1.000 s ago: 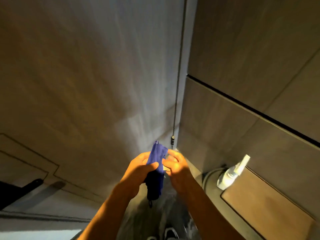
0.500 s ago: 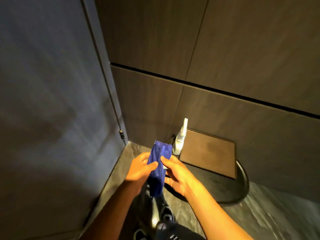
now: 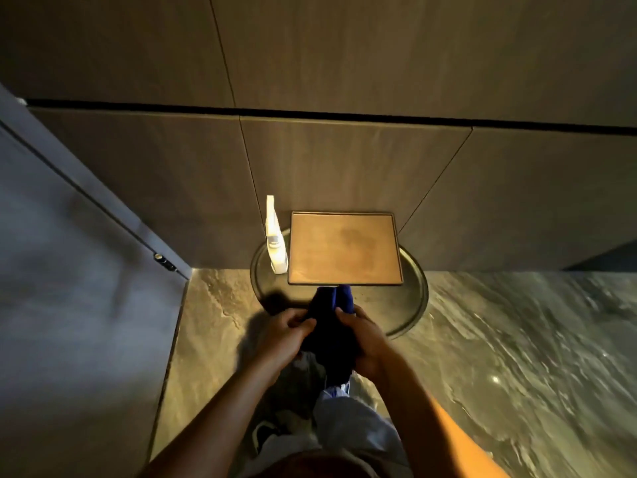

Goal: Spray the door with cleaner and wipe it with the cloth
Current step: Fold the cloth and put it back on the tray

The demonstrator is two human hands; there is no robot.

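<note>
**Cloth bunched in both hands, sprayer parked by wall**

Left hand point(image 3: 287, 331) and right hand point(image 3: 365, 339) both grip the dark blue cloth point(image 3: 332, 326), probably refolding it. White spray bottle point(image 3: 275, 241) stands upright on round tray point(image 3: 410, 305), touching the wall, just beside the brown box point(image 3: 344, 248). Grey door point(image 3: 69, 270) at left; open floor to the right.

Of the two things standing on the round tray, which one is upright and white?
The spray bottle, standing at the left edge of the round tray. The brown rectangular board beside it lies flat.
</note>
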